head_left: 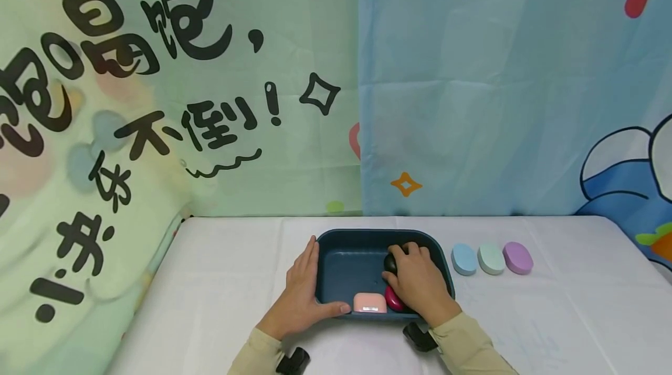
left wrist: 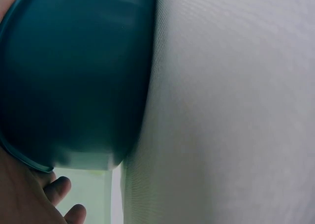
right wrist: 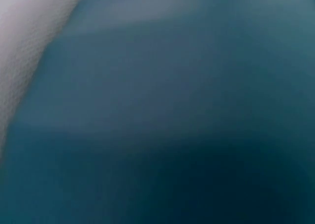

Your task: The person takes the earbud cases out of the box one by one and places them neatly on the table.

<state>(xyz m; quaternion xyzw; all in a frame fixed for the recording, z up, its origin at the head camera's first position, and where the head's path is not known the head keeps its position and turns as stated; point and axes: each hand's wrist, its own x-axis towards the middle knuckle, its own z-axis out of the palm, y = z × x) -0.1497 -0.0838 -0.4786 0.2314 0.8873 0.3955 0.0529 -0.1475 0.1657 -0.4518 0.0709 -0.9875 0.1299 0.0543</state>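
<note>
While your L hand (head_left: 301, 290) spans the tub (head_left: 341, 267)'s L end, fingers straight, your R hand (head_left: 420, 279) curls round the black item (head_left: 389, 264) inside, R side; prob. light, hard, slick: pinch its sides.

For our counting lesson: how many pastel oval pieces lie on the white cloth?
3: the blue piece, the mint piece and the purple piece, in a row right of the tray. The tray or right sleeve might hide more.
</note>
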